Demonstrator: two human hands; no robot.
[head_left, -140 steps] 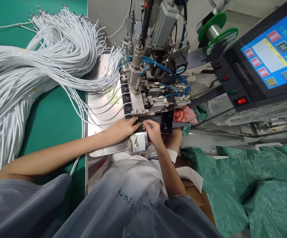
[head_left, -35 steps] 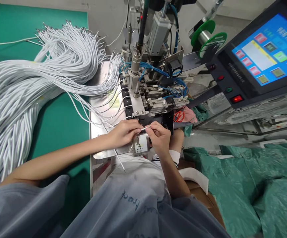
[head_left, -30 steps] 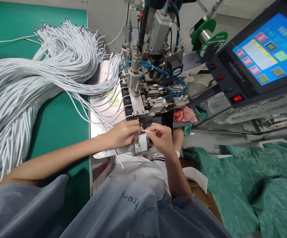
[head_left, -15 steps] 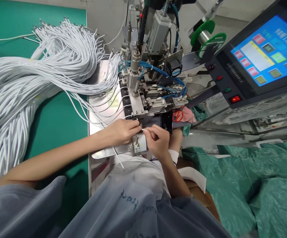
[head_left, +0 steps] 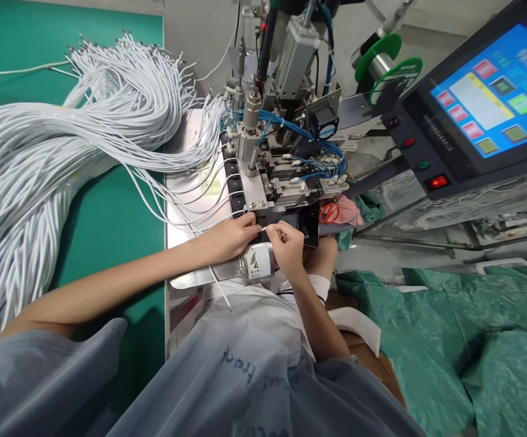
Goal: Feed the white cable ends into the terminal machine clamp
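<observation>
My left hand is closed in a pinch on a white cable, whose loose end hangs down over my lap. Fingertip to fingertip with it, my right hand pinches the cable's thin tip, where small wires barely show. Both hands are at the front edge of a soldering-type machine with metal cylinders and blue air tubes. Several white cables run into the black holders along its left side. Below my fingers is a clear-wrapped block with a white label.
A large bundle of white cables lies on the green table at left. A touchscreen and a green wire spool stand at right. Red-handled scissors lie beside the machine. Green plastic sheeting covers the lower right.
My right hand has moved slightly up, with its fingers closer round the cable tip. The left hand stays pinched on the cable. The whole view has shifted a little.
</observation>
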